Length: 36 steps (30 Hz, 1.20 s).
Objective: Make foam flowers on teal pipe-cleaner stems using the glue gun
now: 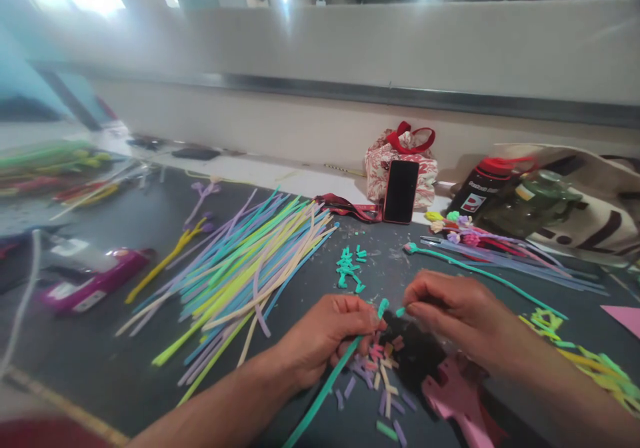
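My left hand [345, 331] is closed on a long teal fuzzy stem [325, 391], whose short looped tip stands up above the fingers. Just to the right, my right hand [440, 305] pinches a small teal piece [401, 312] between thumb and finger. A small gap separates the two hands. Beyond them lies a little pile of bent teal pieces [346, 265]. Short cut pieces in purple, cream and pink [387, 381] are scattered below my hands, beside a pink tool [457, 398].
Many pastel stems [240, 268] lie left of centre, with a purple glue gun [95, 281] farther left. A phone [401, 191] leans on a patterned bag [375, 168]. A black bottle [480, 185] and finished stems with colored heads [465, 228] are at the right.
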Each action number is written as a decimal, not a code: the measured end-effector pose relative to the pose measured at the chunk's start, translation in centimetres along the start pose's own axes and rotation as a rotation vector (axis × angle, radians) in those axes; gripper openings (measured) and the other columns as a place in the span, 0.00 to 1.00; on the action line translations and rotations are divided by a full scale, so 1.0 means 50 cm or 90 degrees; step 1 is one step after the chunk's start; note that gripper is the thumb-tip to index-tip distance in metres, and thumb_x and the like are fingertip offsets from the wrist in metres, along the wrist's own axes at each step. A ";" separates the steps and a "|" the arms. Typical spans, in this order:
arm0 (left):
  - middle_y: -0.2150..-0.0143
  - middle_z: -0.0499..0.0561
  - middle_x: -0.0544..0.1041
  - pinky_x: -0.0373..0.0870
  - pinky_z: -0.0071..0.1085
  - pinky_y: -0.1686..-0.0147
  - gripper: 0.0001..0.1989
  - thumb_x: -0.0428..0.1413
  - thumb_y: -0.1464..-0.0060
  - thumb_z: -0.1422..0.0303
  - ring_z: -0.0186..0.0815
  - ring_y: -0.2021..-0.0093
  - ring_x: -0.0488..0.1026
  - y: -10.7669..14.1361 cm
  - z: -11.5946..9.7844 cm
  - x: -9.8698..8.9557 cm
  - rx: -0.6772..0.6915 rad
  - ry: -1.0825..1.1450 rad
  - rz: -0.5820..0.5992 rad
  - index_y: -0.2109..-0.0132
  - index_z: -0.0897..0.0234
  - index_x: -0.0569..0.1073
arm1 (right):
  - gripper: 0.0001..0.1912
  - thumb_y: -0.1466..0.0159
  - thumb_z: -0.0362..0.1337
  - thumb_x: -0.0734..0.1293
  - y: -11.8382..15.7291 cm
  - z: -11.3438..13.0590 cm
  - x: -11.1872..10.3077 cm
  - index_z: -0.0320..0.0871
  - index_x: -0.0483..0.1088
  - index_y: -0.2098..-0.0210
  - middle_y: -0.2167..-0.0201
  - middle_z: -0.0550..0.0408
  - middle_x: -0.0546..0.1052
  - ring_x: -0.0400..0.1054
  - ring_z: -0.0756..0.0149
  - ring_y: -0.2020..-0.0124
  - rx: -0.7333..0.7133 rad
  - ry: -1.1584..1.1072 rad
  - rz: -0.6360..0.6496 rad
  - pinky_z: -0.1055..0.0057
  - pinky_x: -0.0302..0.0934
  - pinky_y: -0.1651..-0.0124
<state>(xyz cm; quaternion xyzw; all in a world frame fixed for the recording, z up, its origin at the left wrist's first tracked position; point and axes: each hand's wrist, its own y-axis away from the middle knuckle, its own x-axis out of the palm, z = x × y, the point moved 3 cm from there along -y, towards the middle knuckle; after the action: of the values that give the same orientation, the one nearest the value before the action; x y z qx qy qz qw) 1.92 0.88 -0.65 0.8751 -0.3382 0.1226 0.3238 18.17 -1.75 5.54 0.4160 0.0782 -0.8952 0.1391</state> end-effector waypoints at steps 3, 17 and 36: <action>0.87 0.43 0.66 0.39 0.21 0.89 0.09 0.59 0.58 0.66 0.20 0.90 0.51 -0.001 0.004 0.003 0.002 -0.030 -0.007 0.76 0.68 0.69 | 0.06 0.40 0.33 0.61 0.000 0.000 0.007 0.45 0.67 0.73 0.77 0.63 0.70 0.62 0.76 0.77 -0.027 0.038 0.021 0.79 0.52 0.74; 0.86 0.44 0.67 0.49 0.22 0.82 0.08 0.58 0.57 0.67 0.24 0.85 0.59 -0.005 0.011 0.000 0.038 -0.084 0.005 0.76 0.68 0.70 | 0.06 0.41 0.33 0.63 -0.001 -0.007 0.025 0.45 0.68 0.74 0.77 0.63 0.72 0.65 0.75 0.75 -0.036 0.053 -0.010 0.79 0.55 0.73; 0.86 0.44 0.66 0.50 0.22 0.82 0.08 0.59 0.59 0.66 0.24 0.85 0.58 -0.004 0.004 -0.001 0.041 -0.098 -0.027 0.76 0.68 0.71 | 0.06 0.42 0.34 0.63 -0.001 -0.012 0.033 0.45 0.67 0.76 0.78 0.61 0.71 0.64 0.72 0.76 0.013 0.020 -0.040 0.76 0.55 0.73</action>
<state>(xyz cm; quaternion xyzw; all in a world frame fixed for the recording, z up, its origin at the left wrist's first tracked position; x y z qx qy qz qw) 2.02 0.87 -0.94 0.8989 -0.3391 0.0590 0.2711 17.57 -1.85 3.89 0.4284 0.0843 -0.8935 0.1052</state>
